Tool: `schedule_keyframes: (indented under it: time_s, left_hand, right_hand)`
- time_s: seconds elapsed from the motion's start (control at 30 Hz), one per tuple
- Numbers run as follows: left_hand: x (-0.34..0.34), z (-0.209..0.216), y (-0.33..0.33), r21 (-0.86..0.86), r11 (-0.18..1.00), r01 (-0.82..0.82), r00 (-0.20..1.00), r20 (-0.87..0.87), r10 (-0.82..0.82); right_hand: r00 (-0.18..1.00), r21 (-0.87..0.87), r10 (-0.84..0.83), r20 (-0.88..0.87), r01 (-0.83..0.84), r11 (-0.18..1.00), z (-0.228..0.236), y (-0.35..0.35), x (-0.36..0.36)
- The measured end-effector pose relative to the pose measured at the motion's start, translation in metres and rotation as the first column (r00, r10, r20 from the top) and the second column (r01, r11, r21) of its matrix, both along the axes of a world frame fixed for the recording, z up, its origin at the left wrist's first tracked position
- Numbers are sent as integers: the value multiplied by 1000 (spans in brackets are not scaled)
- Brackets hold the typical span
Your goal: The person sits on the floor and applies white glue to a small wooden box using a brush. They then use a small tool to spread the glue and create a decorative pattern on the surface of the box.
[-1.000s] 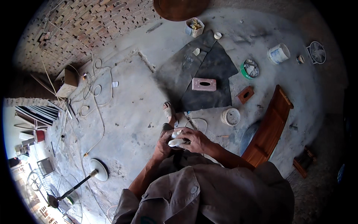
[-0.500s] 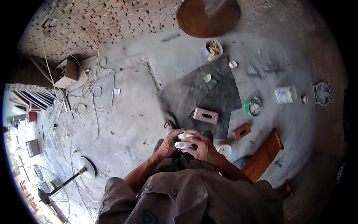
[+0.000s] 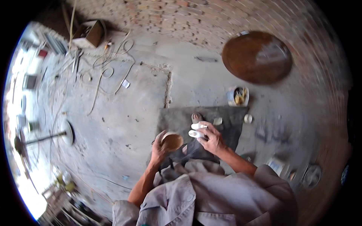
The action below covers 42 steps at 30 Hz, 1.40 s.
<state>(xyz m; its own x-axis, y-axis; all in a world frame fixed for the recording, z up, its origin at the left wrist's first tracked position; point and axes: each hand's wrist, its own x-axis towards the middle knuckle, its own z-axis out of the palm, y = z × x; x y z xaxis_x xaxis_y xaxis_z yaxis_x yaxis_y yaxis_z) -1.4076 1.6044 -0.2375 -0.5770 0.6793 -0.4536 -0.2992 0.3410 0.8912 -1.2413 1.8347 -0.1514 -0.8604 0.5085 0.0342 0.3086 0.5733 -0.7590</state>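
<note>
My left hand (image 3: 158, 148) is closed around the side of a round, shallow cup-like container (image 3: 174, 142), tilted so that its tan-brown inside shows. To the right of it, my right hand (image 3: 215, 142) grips two small white bottle-shaped pieces (image 3: 196, 133), one above the other between the fingers. What they are exactly is too small to tell. The two hands are apart, above a dark sheet (image 3: 171, 115) on the floor. A foot (image 3: 196, 117) shows just beyond the white pieces.
A brown round tabletop (image 3: 249, 56) leans near the brick wall (image 3: 181, 22). By the sheet stand a bucket with yellowish items (image 3: 239, 96) and a small white cup (image 3: 248, 119). Loose cable (image 3: 98, 88), a cardboard box (image 3: 88, 34) and a stand fan's base (image 3: 68, 132) are at left.
My hands have come apart; the left now holds the round container, while the right keeps the white pieces. The view has shifted, with the tabletop and bucket now lower and further right.
</note>
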Motion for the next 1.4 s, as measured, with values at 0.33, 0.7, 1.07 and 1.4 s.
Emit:
schedule_keyframes:
  time_s: [0.33,0.7,1.07,1.4]
  left_hand:
    - [111,18,66,-240,645,-726,584,280,762]
    - [197,7,47,-197,398,-896,388,89,917]
    - [311,-175,31,-287,366,-885,313,215,925]
    - [311,-449,84,-374,441,-815,434,108,894]
  right_hand:
    - [912,-79,394,113,-387,919,-66,186,-29]
    - [874,-65,446,191,-442,894,-142,194,-30]
    - [900,106,297,320,-346,932,-329,202,-26]
    - [907,186,91,410,-181,966,-646,220,-51]
